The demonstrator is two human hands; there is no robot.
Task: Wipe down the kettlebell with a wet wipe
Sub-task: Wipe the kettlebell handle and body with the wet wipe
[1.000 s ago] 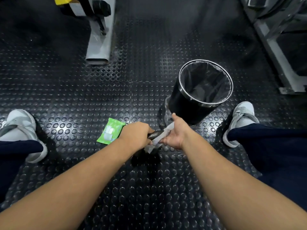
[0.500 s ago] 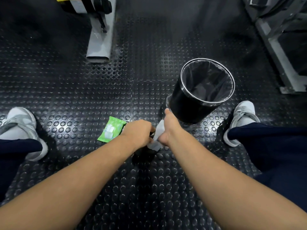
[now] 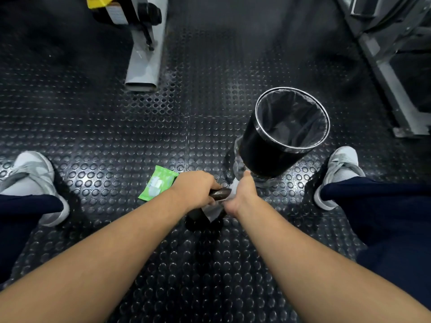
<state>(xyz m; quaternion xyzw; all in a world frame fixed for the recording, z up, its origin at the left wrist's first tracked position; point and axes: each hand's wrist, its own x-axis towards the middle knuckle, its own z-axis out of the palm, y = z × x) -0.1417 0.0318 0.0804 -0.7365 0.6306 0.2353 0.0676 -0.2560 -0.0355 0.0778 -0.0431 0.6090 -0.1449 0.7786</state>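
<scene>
floor (image 3: 140, 136): black, raised round studs
wipe pack (image 3: 158, 183): green, white patch
bin (image 3: 268, 155): black, silver rim
shoes (image 3: 342, 164): white and grey

My left hand (image 3: 193, 188) grips over most of the kettlebell (image 3: 220, 193): only a short dark stretch of handle shows at lower centre, the body lost in shadow beneath. My right hand (image 3: 242, 194) hides most of the wipe (image 3: 212, 212) it holds, and my fingertips. The green pack (image 3: 158, 183) slips under my left wrist, its print too small to read. The machine (image 3: 144, 54) at upper left is cut by the top edge.
</scene>
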